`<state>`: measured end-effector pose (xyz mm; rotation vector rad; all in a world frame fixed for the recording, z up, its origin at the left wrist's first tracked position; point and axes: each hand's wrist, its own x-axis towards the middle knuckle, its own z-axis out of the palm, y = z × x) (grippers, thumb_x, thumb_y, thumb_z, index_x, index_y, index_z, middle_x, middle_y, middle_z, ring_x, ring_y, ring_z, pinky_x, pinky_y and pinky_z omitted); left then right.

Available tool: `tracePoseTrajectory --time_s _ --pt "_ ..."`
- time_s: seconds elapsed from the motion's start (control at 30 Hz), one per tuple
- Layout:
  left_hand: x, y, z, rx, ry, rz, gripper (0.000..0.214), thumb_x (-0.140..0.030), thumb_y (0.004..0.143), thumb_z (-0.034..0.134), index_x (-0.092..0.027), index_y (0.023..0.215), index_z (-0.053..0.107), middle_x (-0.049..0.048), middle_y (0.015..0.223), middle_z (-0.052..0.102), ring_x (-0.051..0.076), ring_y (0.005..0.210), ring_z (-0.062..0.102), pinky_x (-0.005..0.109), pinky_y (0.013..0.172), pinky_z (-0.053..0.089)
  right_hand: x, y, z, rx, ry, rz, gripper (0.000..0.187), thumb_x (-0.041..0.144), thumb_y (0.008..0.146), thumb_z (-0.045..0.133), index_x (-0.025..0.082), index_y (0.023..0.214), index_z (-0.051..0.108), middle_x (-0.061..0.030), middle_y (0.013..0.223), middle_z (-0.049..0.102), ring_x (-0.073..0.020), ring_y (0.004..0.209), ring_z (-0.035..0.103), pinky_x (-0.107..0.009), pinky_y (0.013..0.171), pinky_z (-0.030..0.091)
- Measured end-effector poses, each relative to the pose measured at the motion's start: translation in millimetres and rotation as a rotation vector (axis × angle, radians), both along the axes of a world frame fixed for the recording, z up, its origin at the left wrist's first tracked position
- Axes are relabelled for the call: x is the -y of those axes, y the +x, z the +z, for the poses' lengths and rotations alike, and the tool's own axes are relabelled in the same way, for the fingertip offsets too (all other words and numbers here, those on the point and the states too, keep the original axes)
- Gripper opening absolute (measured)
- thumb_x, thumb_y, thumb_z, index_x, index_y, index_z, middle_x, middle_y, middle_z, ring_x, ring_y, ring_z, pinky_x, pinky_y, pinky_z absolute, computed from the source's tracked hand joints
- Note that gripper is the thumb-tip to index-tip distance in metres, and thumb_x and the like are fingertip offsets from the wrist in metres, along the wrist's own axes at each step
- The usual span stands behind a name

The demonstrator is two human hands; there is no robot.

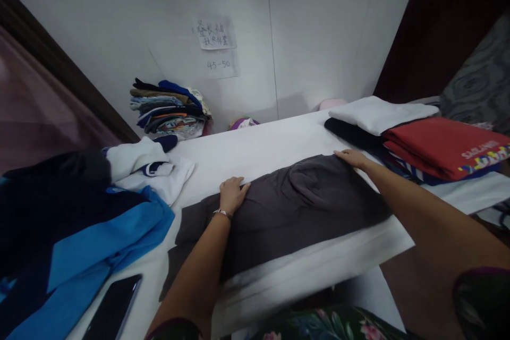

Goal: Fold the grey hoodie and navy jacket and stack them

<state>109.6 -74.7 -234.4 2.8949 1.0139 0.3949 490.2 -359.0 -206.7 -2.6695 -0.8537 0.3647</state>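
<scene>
A dark grey garment [287, 212] lies spread across the white table [255, 149] in front of me. My left hand [232, 194] rests flat on its far edge near the middle, fingers stretched out, a thin bracelet on the wrist. My right hand [353, 158] lies flat on the garment's far right corner, fingers extended along the edge. Neither hand grips the cloth.
A blue and dark garment heap [71, 244] and a white piece [151, 170] lie at left. A black phone [113, 308] sits near the front left. Folded white, red and dark clothes [438, 143] are stacked at right. Another folded pile [171, 109] stands by the wall.
</scene>
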Motion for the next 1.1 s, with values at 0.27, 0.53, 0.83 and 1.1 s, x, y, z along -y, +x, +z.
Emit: tracePoseTrajectory --time_s 0.27,0.53,0.83,1.1 --pt "4.3 1.9 5.4 -0.064 0.039 0.005 0.033 -0.043 0.092 0.044 -0.017 0.100 0.064 0.0093 0.101 0.066 0.025 0.101 0.057 0.037 0.090 0.037 33.7 -34.6 -8.5 -0.573 0.381 -0.065 0.053 0.053 0.076 0.066 0.016 0.114 0.063 -0.0120 0.105 0.072 -0.0234 0.086 0.069 -0.033 0.073 0.056" --pt "7.2 18.9 32.1 -0.031 0.092 0.004 0.032 -0.041 0.093 0.043 -0.016 0.093 0.063 0.0111 0.097 0.066 0.026 0.099 0.059 0.037 0.088 0.038 36.6 -11.6 10.5 -0.332 0.571 -0.109 0.041 0.039 0.068 0.077 0.013 0.098 0.068 -0.0080 0.081 0.073 -0.0205 0.067 0.067 -0.029 0.060 0.054" --pt "35.3 71.0 13.3 -0.093 -0.074 0.043 0.036 -0.032 0.092 0.044 -0.021 0.125 0.055 0.0116 0.132 0.056 0.025 0.124 0.047 0.045 0.106 0.029 50.1 36.3 -15.8 0.144 0.188 -0.196 0.045 0.039 0.074 0.067 0.013 0.111 0.066 -0.0147 0.106 0.069 -0.0297 0.102 0.064 -0.038 0.086 0.049" --pt "34.2 -11.1 19.3 -0.146 -0.044 0.030 0.048 -0.038 0.090 0.048 -0.019 0.134 0.048 0.0141 0.149 0.038 0.030 0.139 0.029 0.055 0.112 0.017 83.2 29.1 -45.1 0.264 0.203 -0.044 0.044 0.038 0.080 0.057 0.008 0.111 0.065 -0.0210 0.110 0.066 -0.0320 0.102 0.062 -0.042 0.086 0.048"
